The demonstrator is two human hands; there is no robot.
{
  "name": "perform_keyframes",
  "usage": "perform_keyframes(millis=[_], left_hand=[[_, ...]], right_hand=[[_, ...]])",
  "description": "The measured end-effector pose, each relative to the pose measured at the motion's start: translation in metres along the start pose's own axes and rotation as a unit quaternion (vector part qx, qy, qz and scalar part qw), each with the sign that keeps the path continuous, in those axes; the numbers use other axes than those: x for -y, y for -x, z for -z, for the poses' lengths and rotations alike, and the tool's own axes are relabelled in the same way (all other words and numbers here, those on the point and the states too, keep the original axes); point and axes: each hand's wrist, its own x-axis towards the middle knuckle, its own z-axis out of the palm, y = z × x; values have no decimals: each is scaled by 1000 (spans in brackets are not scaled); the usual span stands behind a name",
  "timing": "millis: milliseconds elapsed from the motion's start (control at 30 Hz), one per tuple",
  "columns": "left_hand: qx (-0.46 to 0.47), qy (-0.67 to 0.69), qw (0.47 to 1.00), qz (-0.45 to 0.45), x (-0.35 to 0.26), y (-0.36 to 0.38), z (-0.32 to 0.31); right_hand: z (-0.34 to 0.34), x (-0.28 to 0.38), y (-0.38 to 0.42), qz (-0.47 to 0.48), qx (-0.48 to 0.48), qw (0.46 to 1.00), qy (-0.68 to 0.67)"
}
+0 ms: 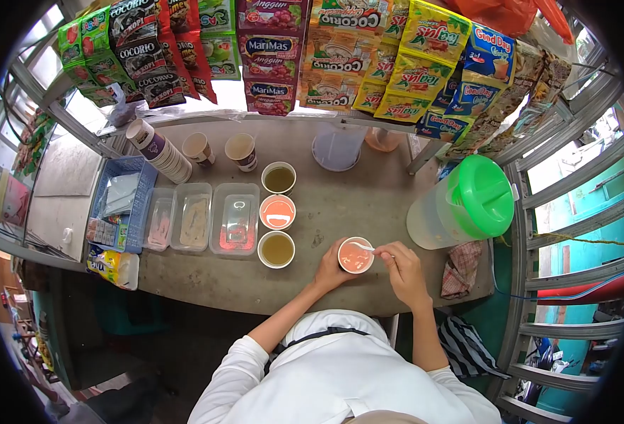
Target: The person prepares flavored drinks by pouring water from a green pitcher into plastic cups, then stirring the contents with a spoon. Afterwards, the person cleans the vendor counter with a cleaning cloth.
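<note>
A paper cup (346,266) of pinkish-orange drink stands near the front edge of the counter. My left hand (331,271) is wrapped round its left side. Between the fingers of my right hand (402,268) is a white plastic spoon (362,246), its bowl end dipping into the drink. To the left, three filled cups form a column: a cup of greenish-yellow drink (278,178) at the back, a cup of orange-pink drink (278,212) in the middle, and another greenish-yellow cup (276,249) at the front.
Clear plastic tubs (235,219), a blue basket (144,205) and stacked paper cups (160,152) stand left. On the right are a green-lidded pitcher (432,212) and a checked cloth (462,268). Drink sachets (273,56) hang above the far edge.
</note>
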Motion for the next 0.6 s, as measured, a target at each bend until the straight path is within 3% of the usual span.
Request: perform_keyframes(millis=[100, 300, 400, 600], left_hand=[[-2, -12, 1000, -4, 1, 0, 0], [-8, 0, 1000, 3, 2, 2, -1], [-10, 16, 1000, 19, -1, 2, 0], [5, 16, 1000, 24, -4, 0, 3]], right_hand=[[-4, 2, 4, -23, 41, 994, -97], [-2, 0, 7, 10, 112, 993, -27], [-1, 6, 12, 3, 100, 995, 26], [-9, 4, 31, -32, 26, 999, 10]])
